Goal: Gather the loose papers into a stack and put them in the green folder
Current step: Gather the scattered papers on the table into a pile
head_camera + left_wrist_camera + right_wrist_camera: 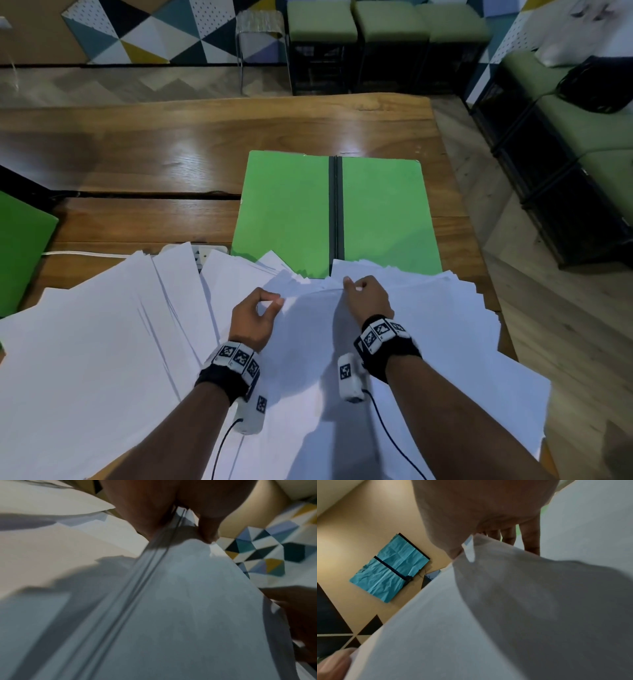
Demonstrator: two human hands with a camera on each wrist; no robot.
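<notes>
Loose papers (102, 342) fanned over the wooden table (137, 144), just short of the open green folder (284, 209), far corners overlapping its near edge. Left hand (251, 320) and right hand (368, 296) both pinching the top sheet's far edge, seemingly to draw it in for stacking. Left wrist view: thumb and fingertip (208, 534) nipping a paper (171, 601) edge. Right wrist view: fingers (530, 539) curled behind a lifted, bowed sheet (505, 615).
</notes>
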